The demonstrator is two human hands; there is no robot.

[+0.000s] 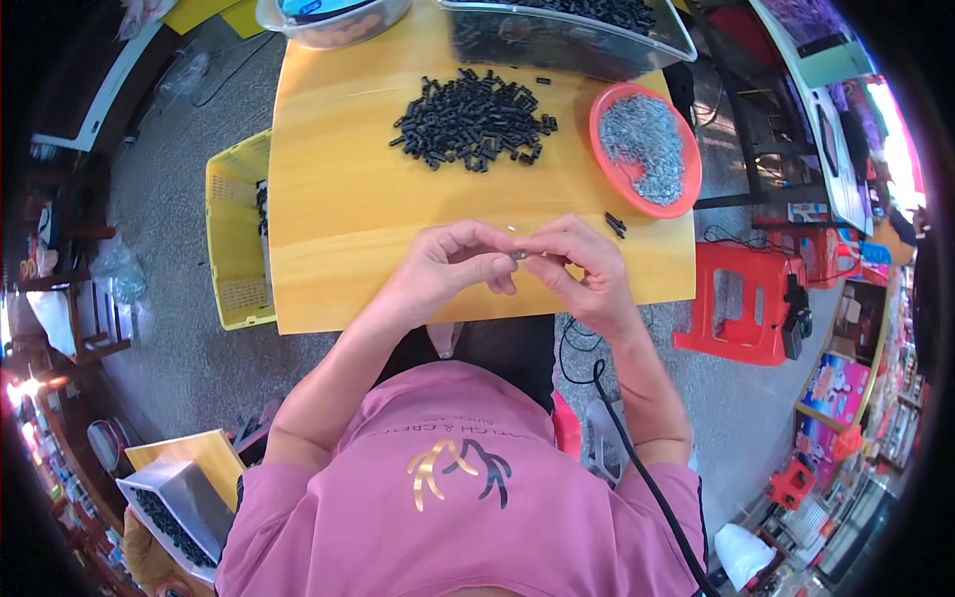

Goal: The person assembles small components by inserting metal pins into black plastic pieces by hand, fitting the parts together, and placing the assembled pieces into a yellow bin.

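L hand (448, 267) & R hand (589, 275) both pinch a tiny part (517, 255) btwn fingertips, above near side of yellow table (338, 199), w/ black pcs (468, 119) piled beyond & red dish (693, 174) of metal bits (657, 149) to the R.

On one worktop (338, 214), one heap of black pieces (468, 119), uncountable, at twelve o'clock; one red dish (624, 181) between one and two; two clear bins (557, 58), at eleven and past twelve. Beside it, one yellow basket (237, 289) between nine and ten.
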